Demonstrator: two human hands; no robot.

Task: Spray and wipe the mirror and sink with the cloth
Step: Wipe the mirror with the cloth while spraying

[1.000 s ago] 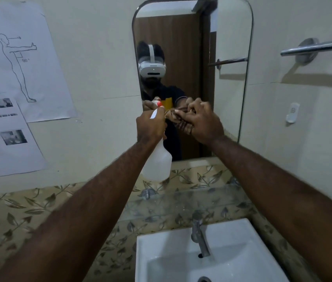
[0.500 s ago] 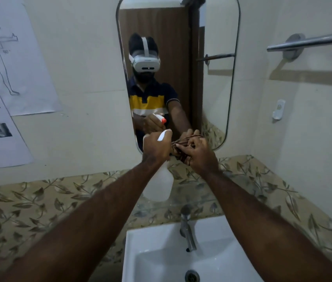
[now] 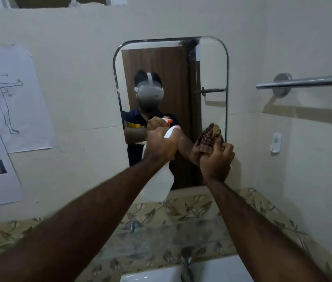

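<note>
A rounded wall mirror (image 3: 173, 64) hangs straight ahead. My left hand (image 3: 161, 145) grips the trigger head of a white spray bottle (image 3: 159, 182), its nozzle aimed at the lower part of the glass. My right hand (image 3: 216, 161) is closed around a bunched brown checked cloth (image 3: 207, 139), held against the mirror's lower right corner. The white sink (image 3: 150, 276) shows only as a strip at the bottom edge, with its chrome tap (image 3: 186, 263) rising from it.
A leaf-patterned tile band (image 3: 181, 210) runs behind a glass shelf (image 3: 161, 239) above the sink. A chrome towel bar (image 3: 307, 81) and a small white hook (image 3: 275, 143) are on the right wall. Paper sheets (image 3: 10, 98) hang on the left wall.
The view has tilted up, so the whole mirror shows and the sink has dropped low. My hands have drawn apart; the cloth hand moved right to the mirror's lower right corner.
</note>
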